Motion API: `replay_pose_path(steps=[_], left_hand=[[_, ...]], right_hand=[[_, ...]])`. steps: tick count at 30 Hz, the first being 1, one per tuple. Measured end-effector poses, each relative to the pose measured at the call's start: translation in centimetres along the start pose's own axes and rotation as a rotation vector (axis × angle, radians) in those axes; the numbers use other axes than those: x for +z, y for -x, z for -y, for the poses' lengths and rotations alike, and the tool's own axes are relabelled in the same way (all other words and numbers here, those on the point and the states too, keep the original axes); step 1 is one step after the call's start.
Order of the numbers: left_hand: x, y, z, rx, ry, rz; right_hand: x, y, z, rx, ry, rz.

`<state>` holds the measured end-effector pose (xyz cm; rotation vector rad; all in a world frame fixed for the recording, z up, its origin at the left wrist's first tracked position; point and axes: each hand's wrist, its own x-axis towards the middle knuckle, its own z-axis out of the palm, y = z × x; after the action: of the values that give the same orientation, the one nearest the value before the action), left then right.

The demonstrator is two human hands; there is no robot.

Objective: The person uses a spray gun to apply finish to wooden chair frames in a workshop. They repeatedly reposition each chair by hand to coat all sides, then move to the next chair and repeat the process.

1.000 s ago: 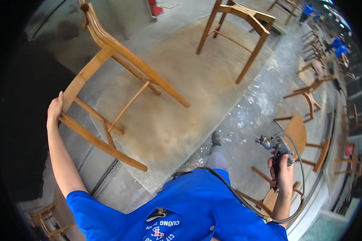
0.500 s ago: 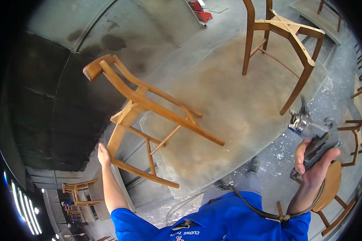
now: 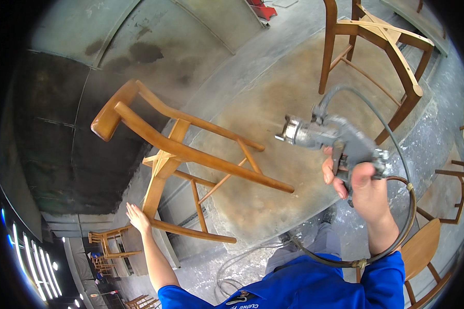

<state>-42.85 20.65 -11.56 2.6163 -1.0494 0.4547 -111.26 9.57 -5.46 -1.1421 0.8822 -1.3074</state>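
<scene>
My left hand (image 3: 138, 218) lies against the seat-frame corner of a brown wooden chair (image 3: 162, 177), its fingers stretched out straight; the thumb is hidden. This chair has a curved backrest (image 3: 108, 113) at the upper left, a bare seat frame with pale cross braces, and legs that point right over the platform. In my right hand (image 3: 363, 193) is a grey metal spray gun (image 3: 340, 139), gripped by its handle. The nozzle faces left toward the chair, with a faint mist before it. A hose (image 3: 404, 154) loops from the gun down along my right forearm.
A stained low platform (image 3: 252, 201) lies under the chair. Another seatless chair (image 3: 371, 31) stands far right. A chair with a round wooden panel (image 3: 423, 247) is beside my right arm. Dark-stained walls (image 3: 77, 139) rise left. More chairs (image 3: 111, 244) stand lower left; a hose trails on the floor.
The spray gun has swung left and up, away from the right side, and now faces the chair. The chair has shifted slightly, its backrest lower and further left. My left hand's fingers have straightened.
</scene>
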Motion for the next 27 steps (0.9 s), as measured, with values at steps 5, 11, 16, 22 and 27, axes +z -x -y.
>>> replay_pose_path(steps=[5,11,16,22,27], left_hand=[[0.2,0.3,0.8,0.050,0.033,-0.030],[0.5,-0.6,2.2,0.101,0.037,-0.057],[0.3,-0.9,2.4,0.127,0.079,-0.035],[-0.4,-0.7,1.8,0.125,0.117,0.019],[-0.5,-0.9,1.3,0.127,0.152,0.013]], right_hand=[[-0.9,-1.3,-1.7,0.040,-0.095,0.096],[-2.2,-2.8,-5.8,0.171,0.162,0.115],[-5.5,-1.2,-11.4,0.313,0.314,0.001],[-9.8,2.2,-15.8,0.514,0.426,-0.101],[-10.9,3.9,-16.3,0.646,0.406,-0.191]])
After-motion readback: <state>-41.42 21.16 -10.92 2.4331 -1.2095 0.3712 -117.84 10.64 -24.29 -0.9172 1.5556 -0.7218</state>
